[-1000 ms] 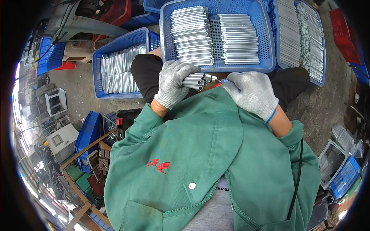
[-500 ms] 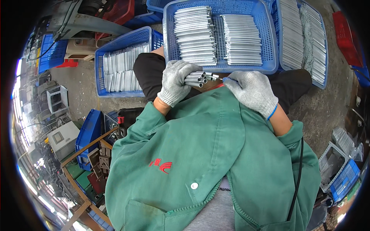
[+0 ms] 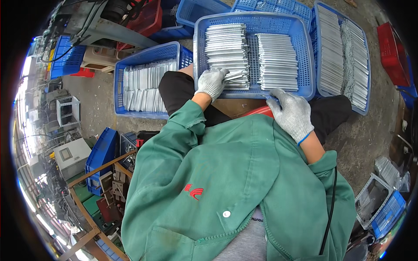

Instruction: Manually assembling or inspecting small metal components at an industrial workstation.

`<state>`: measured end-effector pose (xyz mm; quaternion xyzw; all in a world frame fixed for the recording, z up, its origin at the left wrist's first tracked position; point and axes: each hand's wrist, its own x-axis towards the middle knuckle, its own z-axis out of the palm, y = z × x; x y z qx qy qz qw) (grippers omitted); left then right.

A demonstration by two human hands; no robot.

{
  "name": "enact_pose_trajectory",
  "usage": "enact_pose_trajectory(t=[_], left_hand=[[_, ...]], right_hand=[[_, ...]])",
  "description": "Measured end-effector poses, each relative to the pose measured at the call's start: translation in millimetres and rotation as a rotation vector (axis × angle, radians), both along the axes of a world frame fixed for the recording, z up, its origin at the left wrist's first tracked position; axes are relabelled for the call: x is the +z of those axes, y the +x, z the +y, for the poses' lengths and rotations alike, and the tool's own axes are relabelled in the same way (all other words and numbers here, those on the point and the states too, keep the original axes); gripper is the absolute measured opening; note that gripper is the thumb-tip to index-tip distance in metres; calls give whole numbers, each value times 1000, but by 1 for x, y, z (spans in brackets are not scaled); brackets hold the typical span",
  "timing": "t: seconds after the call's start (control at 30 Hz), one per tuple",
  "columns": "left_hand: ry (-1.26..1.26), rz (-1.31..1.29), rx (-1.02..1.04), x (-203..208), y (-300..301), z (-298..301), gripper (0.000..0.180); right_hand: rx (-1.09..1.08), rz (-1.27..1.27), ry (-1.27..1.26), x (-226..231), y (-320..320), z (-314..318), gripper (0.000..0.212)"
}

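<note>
My left hand [image 3: 212,82], in a grey knit glove, is closed around a few short metal tubes [image 3: 235,76] at the near end of the left stack of tubes [image 3: 226,48]. That stack lies in a blue perforated basket [image 3: 310,69] in front of me. A second stack of tubes [image 3: 278,61] lies beside it. By the basket's near rim is my right hand [image 3: 292,114], also gloved, its fingers curled with the thumb toward the index finger. A thin bluish thing shows at its fingertips, too small to name.
Blue baskets of metal tubes stand left [image 3: 148,115] and right [image 3: 365,82] of the middle one. A red object [image 3: 261,112] lies between my legs. A red crate [image 3: 390,54] stands far right. A grey control box [image 3: 72,158] and a wooden frame [image 3: 82,209] are at left.
My left hand has moved forward with the tubes, from above my lap into the basket. My right hand has drawn apart from them and moved slightly right and nearer to me.
</note>
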<state>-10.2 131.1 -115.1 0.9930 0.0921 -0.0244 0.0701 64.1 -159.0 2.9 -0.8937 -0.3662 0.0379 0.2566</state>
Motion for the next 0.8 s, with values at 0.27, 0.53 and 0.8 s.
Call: enact_pose_trajectory(t=[0.27, 0.53, 0.8], left_hand=[[-397, -17, 72, 53, -14, -8, 26], [-625, -231, -53, 88, -41, -30, 29], [-581, -226, -117, 95, -48, -38, 34]], right_hand=[[-11, 85, -42, 25, 2, 6, 18], [45, 10, -1, 40, -3, 6, 15], [120, -54, -25, 37, -6, 3, 16]])
